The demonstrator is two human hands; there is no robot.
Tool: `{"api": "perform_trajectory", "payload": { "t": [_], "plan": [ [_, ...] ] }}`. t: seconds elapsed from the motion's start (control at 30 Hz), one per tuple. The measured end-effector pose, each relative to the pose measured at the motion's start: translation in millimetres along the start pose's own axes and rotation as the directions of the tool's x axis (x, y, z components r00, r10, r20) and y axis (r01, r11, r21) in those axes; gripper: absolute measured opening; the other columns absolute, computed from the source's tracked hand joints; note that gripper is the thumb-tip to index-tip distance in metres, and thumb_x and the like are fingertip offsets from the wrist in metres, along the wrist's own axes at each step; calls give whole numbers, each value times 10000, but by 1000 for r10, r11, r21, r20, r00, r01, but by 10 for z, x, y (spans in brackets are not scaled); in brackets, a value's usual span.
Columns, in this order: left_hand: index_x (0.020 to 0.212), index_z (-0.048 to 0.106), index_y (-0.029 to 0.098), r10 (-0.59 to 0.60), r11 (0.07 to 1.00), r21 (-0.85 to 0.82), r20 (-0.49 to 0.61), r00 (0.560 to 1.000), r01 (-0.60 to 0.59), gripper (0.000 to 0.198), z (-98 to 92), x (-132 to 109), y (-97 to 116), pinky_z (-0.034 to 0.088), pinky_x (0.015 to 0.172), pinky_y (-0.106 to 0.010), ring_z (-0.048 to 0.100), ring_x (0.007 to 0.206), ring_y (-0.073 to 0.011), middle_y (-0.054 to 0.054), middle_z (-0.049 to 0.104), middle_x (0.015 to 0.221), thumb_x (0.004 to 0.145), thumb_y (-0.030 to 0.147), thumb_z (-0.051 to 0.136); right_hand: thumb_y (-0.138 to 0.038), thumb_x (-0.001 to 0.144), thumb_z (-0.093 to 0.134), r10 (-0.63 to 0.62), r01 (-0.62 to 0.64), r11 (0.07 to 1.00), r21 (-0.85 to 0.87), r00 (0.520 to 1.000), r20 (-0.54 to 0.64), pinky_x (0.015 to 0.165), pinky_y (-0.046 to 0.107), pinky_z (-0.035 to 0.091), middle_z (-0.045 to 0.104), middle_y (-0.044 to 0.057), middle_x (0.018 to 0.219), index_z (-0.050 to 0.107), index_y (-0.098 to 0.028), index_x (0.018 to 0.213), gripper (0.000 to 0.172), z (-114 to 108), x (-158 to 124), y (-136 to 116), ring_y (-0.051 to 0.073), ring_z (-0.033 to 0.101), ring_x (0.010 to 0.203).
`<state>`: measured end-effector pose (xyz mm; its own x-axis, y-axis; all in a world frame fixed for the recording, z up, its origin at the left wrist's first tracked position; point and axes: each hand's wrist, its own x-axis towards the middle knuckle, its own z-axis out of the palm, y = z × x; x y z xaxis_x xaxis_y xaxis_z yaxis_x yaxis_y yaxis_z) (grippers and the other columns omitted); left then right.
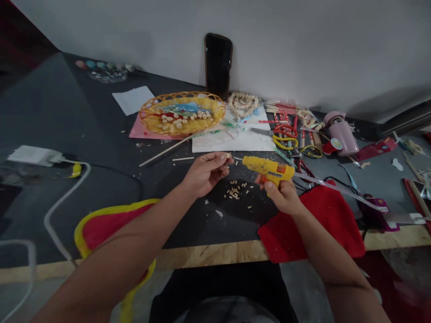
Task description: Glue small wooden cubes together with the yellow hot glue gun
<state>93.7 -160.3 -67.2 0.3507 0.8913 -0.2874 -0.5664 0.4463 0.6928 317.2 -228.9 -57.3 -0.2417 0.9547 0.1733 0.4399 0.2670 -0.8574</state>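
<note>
My right hand is wrapped round the handle of a yellow glue gun, with fingers by its orange trigger. A long translucent glue stick runs out of the gun's back. The nozzle points left, close to the fingertips of my left hand. Those fingers are closed in a pinch on a small wooden piece, its exact shape too small to make out. Below, between both hands, a loose pile of small wooden pieces lies on the dark tabletop.
Behind my hands stands a yellow woven basket with small flower-like pieces. Scissors, a pink bottle and a thread spool lie rightward. A phone leans on the wall. Red cloth hangs over the front edge; a white cable crosses the left.
</note>
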Motion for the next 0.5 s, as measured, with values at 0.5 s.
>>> {"api": "perform_trajectory", "payload": {
  "t": [0.5],
  "plan": [
    [719,716,119,-22,998,59,17,1000,20,195,-14,-6,-30,445,533,-203,483,543,-60,-50,679,695,619,246,825,-429,935,415,-162,160,959,-234,987,12,900,401,445,638,55,815,602,-232,861,282,23,43,-58,229,553,922]
  ]
}}
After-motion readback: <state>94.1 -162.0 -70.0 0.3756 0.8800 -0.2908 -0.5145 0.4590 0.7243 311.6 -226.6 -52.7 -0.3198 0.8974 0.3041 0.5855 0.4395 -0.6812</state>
